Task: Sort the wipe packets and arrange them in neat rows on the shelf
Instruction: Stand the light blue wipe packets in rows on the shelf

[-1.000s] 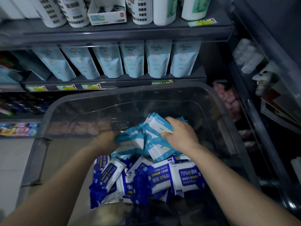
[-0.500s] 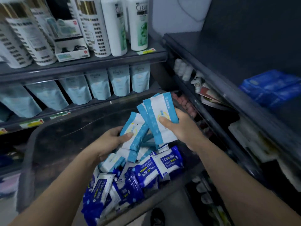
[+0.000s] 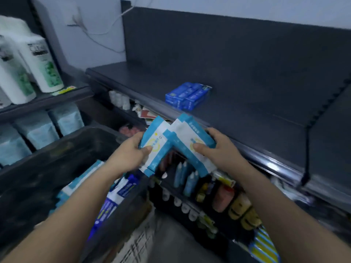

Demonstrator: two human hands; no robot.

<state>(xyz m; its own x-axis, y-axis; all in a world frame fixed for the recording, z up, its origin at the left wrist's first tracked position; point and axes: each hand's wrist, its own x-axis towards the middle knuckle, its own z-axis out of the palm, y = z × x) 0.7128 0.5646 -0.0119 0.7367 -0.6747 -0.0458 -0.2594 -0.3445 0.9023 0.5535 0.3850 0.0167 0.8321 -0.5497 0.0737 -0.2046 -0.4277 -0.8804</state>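
My left hand [image 3: 129, 154] grips a bunch of light-blue-and-white wipe packets [image 3: 154, 147]. In my right hand [image 3: 218, 149] is a second bunch of the same light-blue packets [image 3: 188, 137], and the two bunches overlap just in front of the dark top shelf [image 3: 237, 111]. A small stack of dark-blue packets [image 3: 188, 95] lies on that shelf. Below my left arm, the dark plastic bin [image 3: 57, 149] still holds dark-blue alcohol wipe packets [image 3: 114, 204] and some light-blue ones [image 3: 83, 177].
White shampoo bottles [image 3: 43, 67] stand on the upper left shelf, pale refill pouches [image 3: 38, 130] below them. Under the top shelf are rows of small bottles and tubes [image 3: 218, 196]. A notched divider [image 3: 322, 114] bounds the shelf at right.
Both hands have lifted the light-blue packets out of the bin and carried them right and up to the shelf's front edge. The view has swung right onto the dark shelf.
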